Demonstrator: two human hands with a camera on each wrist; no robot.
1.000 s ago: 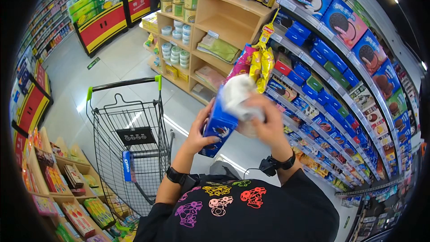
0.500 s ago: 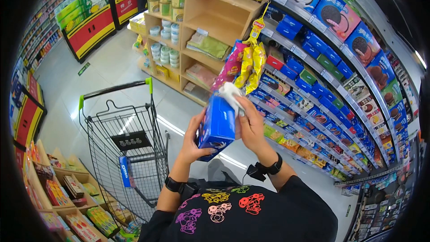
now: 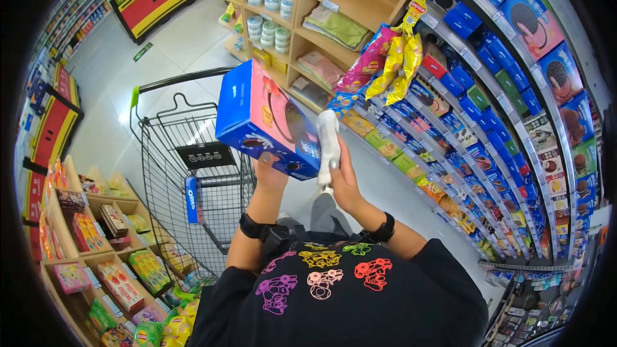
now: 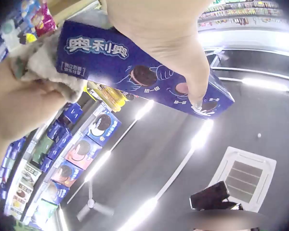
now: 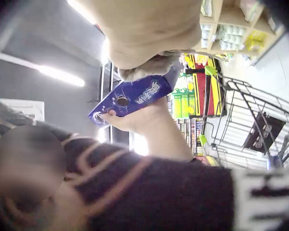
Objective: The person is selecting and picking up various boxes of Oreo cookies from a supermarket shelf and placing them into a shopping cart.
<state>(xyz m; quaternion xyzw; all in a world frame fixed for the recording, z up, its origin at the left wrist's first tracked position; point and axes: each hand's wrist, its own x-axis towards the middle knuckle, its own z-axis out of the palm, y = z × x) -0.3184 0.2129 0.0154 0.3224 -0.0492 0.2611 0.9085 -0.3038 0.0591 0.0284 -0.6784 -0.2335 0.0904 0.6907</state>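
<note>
A blue and pink box of Oreo cookies [image 3: 270, 115] is tilted in front of the chest. My left hand [image 3: 272, 170] grips it from below, with the thumb along its narrow blue side in the left wrist view. My right hand [image 3: 347, 180] holds a white cloth [image 3: 328, 144] at the box's right end. The cloth [image 4: 50, 65] overlaps that end in the left wrist view, beside the printed lettering. In the right wrist view, the blue box [image 5: 130, 98] shows beneath the greyish cloth [image 5: 149, 68]. Most of the left fingers are hidden behind the box.
A black wire shopping cart [image 3: 193, 167] stands at the left, with a blue Oreo pack [image 3: 192, 199] in it. Shelves of cookie boxes [image 3: 488, 112] curve along the right. Yellow snack bags [image 3: 402, 67] hang by the wooden shelf [image 3: 357, 0]. Snack bins [image 3: 106, 244] line the lower left.
The box has moved left and turned, so its pink front now shows. The cloth has gone from the box's top to its right end. The head view has shifted.
</note>
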